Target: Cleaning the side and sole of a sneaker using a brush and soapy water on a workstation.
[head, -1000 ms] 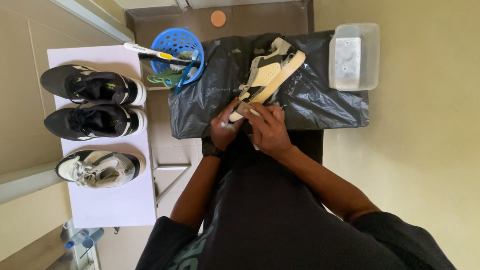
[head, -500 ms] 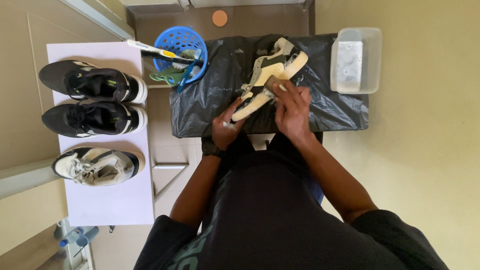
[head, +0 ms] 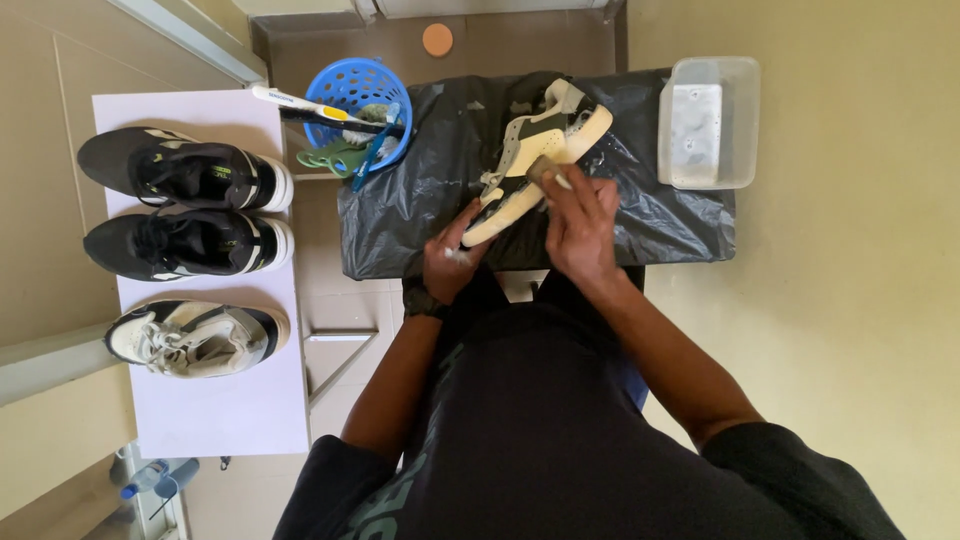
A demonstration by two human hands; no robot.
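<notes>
I see the cream-and-black sneaker (head: 535, 160) lying tilted on its side over the black plastic sheet (head: 420, 200) that covers the surface, probably to catch drips. My left hand (head: 450, 262) has its fingers clamped on the toe end to steady it, while my right hand (head: 580, 225) pinches a small brush (head: 545, 172) against the sole edge. The blue basket (head: 355, 95) of brushes and the clear water tub (head: 708, 120) sit near.

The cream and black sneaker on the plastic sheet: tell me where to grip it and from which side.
Grip the cream and black sneaker at its near end, from the left, where the left hand holds it. It lies tilted on its side, sole edge rightward, where the right hand works.
</notes>
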